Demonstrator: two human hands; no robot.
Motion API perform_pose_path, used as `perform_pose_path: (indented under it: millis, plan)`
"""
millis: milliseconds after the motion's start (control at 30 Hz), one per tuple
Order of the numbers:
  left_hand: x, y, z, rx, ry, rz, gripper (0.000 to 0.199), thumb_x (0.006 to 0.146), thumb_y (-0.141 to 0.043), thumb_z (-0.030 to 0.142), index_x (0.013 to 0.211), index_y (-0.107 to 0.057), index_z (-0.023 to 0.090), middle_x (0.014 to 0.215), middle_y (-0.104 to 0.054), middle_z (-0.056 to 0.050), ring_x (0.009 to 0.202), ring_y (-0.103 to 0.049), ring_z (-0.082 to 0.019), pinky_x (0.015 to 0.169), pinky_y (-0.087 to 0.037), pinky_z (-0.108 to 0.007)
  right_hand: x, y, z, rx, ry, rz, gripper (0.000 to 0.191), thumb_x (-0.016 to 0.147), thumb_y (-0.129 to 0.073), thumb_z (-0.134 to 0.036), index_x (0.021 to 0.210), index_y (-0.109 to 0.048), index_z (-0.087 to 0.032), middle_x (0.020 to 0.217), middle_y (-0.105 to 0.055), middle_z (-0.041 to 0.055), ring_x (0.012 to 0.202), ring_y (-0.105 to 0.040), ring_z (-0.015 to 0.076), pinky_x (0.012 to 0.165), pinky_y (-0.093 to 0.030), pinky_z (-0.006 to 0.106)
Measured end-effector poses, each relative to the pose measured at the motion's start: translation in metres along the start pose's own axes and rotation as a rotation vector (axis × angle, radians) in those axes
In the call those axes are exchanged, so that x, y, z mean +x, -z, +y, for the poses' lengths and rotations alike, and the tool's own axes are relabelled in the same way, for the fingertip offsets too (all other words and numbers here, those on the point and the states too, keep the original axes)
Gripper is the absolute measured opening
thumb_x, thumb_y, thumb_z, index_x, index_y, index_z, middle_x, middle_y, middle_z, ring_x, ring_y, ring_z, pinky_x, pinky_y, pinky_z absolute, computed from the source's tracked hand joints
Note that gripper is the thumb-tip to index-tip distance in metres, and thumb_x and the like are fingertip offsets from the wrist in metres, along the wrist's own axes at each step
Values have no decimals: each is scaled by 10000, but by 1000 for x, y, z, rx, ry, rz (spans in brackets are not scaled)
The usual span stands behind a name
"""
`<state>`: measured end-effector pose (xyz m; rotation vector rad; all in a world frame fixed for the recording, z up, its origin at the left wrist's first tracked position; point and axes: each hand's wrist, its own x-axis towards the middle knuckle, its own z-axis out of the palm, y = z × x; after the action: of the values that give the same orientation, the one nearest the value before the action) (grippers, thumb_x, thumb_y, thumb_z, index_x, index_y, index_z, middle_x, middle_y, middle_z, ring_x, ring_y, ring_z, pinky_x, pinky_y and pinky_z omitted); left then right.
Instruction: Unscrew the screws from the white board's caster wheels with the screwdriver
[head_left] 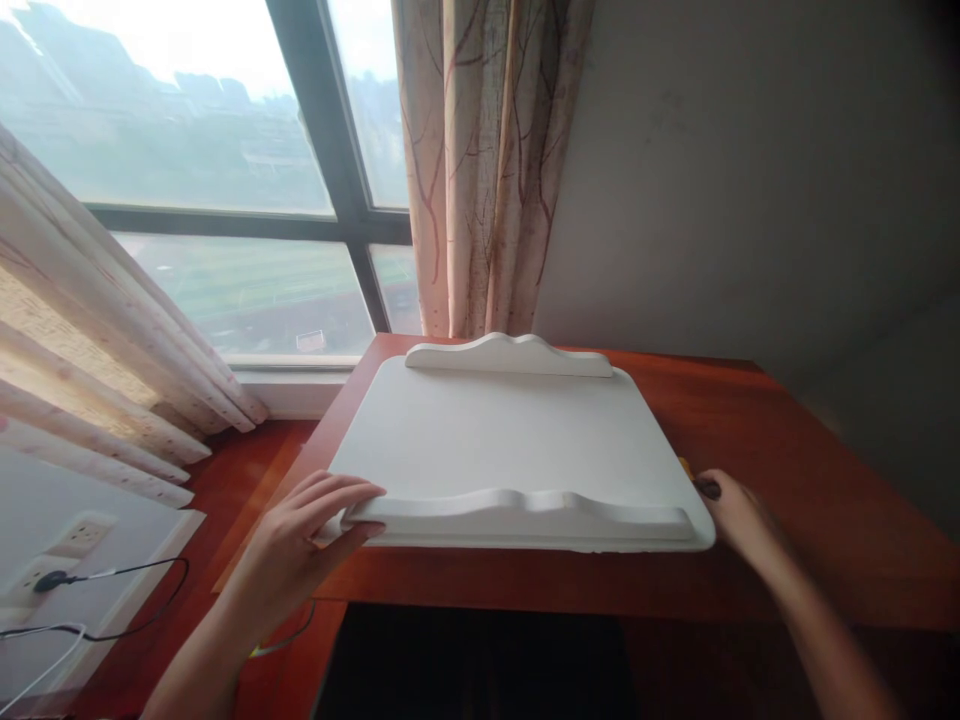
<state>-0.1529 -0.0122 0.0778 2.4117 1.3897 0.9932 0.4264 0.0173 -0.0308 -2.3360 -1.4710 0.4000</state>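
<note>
Where the room turns its corner, a plain grey wall (735, 180) takes up the right, and a dark-framed window (225, 150) fills the upper left, with hazy greenery beyond the glass. A patterned curtain (487, 160) with branch motifs hangs between the two, and a pale curtain (90, 300) slants down at the far left. Below the wall stands a reddish-brown wooden table (795, 460), with a dark shape (480, 660) under its near edge, too dim to identify.

On the table, left of its middle, sits a white board (495, 430) with rounded corners; whether it lies flat or slightly raised is unclear. A wavy back rail (510, 355) runs along its far edge and a matching front rail (517, 512) along its near edge.

The left hand (315, 520) has its grip closed on the left end of the front rail, fingers over the top and thumb on the near side. The right hand (731, 510) is at the board's right side, fingers curled beside a small dark piece (709, 488); whether its grip holds this piece cannot be told. A bit of yellow (684, 466) shows just beside those fingers.
</note>
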Motion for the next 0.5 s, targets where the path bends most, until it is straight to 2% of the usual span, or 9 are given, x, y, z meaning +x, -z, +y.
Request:
perform_pose_path:
  millis: [133, 267, 500]
  plan:
    - [0, 2, -3, 12, -11, 20, 223, 913, -721, 413, 1053, -766, 246, 981, -764, -51, 890, -673, -207, 786, -552, -279, -7, 0, 0, 55, 55, -42, 275, 761, -550, -458, 908, -650, -248, 970, -770, 111, 921, -721, 308, 753, -511, 372]
    - [0, 2, -4, 4, -17, 56, 219, 896, -737, 429, 1049, -766, 274, 972, -766, -36, 868, -680, -201, 752, -556, -266, -12, 0, 1, 79, 97, -42, 274, 771, -546, -465, 922, -639, -256, 961, -769, 116, 925, -721, 323, 758, -517, 389]
    - [-1, 6, -6, -69, 34, -14, 236, 898, -721, 419, 1086, -761, 282, 1001, -756, -37, 753, -651, -165, 624, -529, -231, -7, 6, -3, 96, 47, -18, 493, 766, -534, -691, 952, -656, -252, 963, -762, 118, 896, -716, 329, 736, -506, 402]
